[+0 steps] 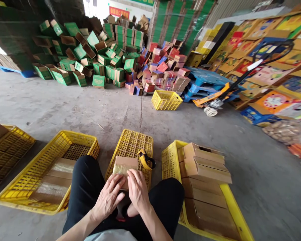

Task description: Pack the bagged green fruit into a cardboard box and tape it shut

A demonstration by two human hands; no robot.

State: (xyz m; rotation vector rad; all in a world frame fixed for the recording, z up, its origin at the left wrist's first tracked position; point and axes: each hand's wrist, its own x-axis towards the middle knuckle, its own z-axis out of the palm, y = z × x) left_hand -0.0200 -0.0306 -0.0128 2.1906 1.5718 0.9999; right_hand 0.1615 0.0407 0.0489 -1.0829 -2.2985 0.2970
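Observation:
Between my knees a small brown cardboard box (pixel 126 161) rests on an upturned yellow plastic crate (pixel 134 143), with a strip of clear tape across its top. My left hand (pixel 109 193) lies on the box's near left part, fingers stretched out and thumb apart. Beside it, my right hand (pixel 137 188) presses its slightly bent fingers on the near right part of the box. Neither hand grips anything that I can see. A yellow and black tape dispenser (pixel 145 161) sits on the crate just right of the box.
At right, a yellow crate (pixel 171 164) holds several brown boxes (pixel 207 197). Taped boxes (pixel 54 182) lie in the left crate (pixel 12 197). Ahead stand another yellow crate (pixel 167 100), piles of green cartons (pixel 99 81) and red cartons (pixel 163 67), and a pallet jack (pixel 222 95).

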